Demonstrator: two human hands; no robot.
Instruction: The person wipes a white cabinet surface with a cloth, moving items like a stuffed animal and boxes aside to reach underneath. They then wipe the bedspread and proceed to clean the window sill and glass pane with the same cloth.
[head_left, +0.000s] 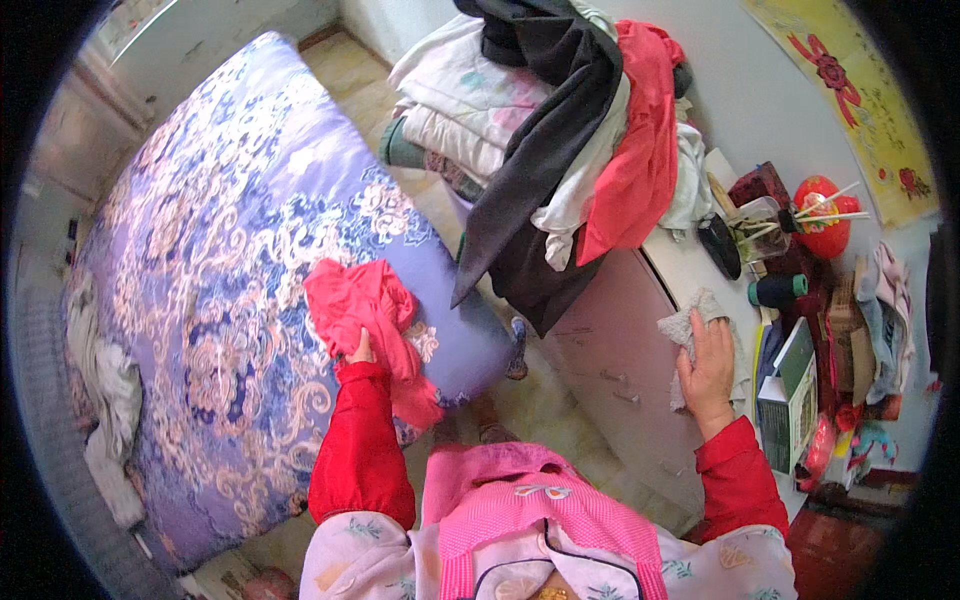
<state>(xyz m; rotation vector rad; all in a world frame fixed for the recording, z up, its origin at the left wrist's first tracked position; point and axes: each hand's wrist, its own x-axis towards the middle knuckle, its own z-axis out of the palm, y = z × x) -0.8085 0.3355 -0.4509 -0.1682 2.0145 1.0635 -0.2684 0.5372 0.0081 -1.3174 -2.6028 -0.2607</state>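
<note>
My left hand (363, 349) is closed on a crumpled red cloth (367, 300) over the edge of a bed with a purple patterned cover (247, 247); most of its fingers are hidden by the cloth. On the right, my right hand (709, 367) lies palm down on a light grey cloth (681, 327), pressed to the white top of a cabinet (664, 262). Beside that hand are a white and green box (787, 397) and a spool of dark thread (778, 289).
Folded bedding (465, 112) is piled ahead, with a black garment (555, 142) and a red garment (637, 150) hanging over it. A red round ornament (821, 217), a clear holder with sticks (765, 229) and other small items crowd the wall side of the cabinet top.
</note>
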